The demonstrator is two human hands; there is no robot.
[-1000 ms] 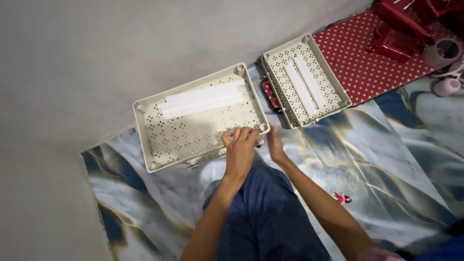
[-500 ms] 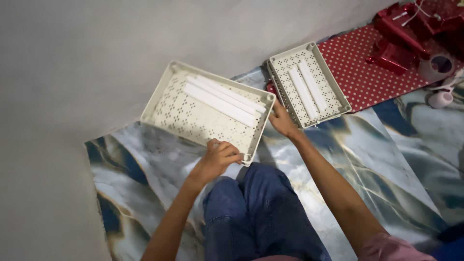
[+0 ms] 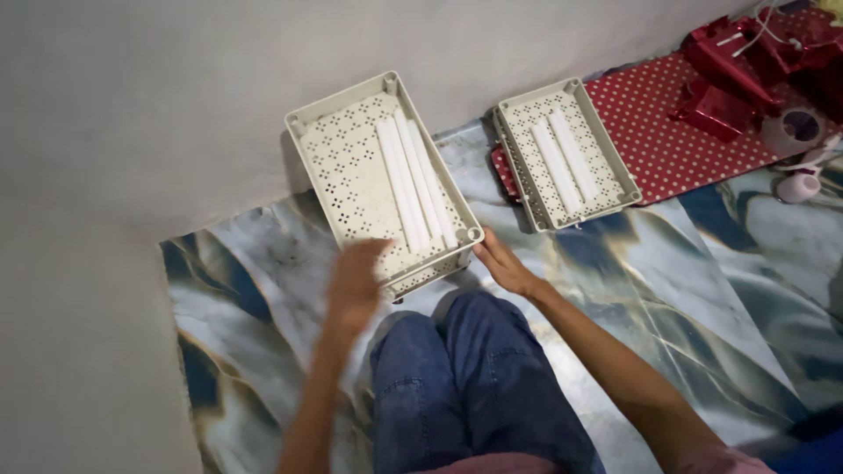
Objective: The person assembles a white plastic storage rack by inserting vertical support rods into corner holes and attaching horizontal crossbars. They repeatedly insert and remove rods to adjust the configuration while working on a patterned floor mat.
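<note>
Right hand (image 3: 502, 263), fingers loosely spread, touches the tray (image 3: 351, 175) corner – light, stiff, rods (image 3: 413, 186) likely roll – left hand (image 3: 356, 283) blurred, fingers unclear – grip both rims.

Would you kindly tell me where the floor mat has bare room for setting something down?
The marbled mat is bare right of the right hand, below the smaller tray. Another patch lies left of the left hand. Crowded: red dotted cloth corner.

Single head-worn view, steeply down and close over lap, floor mat (image 3: 685, 290) and wall foot.
</note>
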